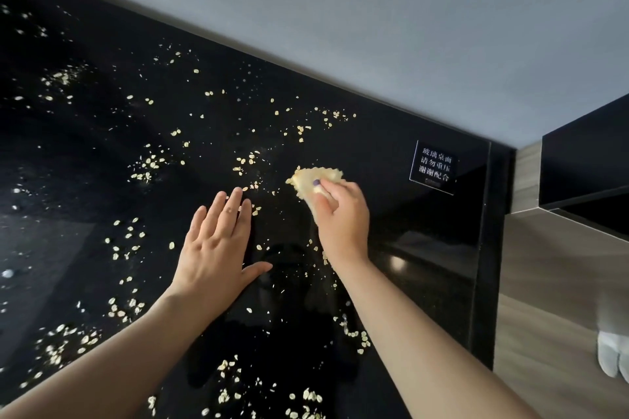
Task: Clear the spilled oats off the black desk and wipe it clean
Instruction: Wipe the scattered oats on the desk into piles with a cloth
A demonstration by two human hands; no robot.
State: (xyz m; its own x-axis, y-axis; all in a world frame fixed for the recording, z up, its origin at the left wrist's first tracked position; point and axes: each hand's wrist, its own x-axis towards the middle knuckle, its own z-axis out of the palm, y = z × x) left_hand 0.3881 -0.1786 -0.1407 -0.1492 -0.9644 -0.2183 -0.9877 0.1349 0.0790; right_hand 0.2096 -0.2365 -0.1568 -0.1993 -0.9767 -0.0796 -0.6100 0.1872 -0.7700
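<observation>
Pressing a pale cloth (315,182) to the black table (374,146), my right hand (343,214) has its grip clamped on it, a small heap of oats (149,163) bunched at the leading edge. My left hand (218,245) lies flat, fingers apart, holding nothing. Oats lie scattered across most of the table. I judge a fast sweep could flick flakes over the right edge.

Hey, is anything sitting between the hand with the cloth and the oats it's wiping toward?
Nothing visible. The right hand presses the cloth flat on the desk, and only bare black surface separates it from the nearest oats on its left.
</observation>
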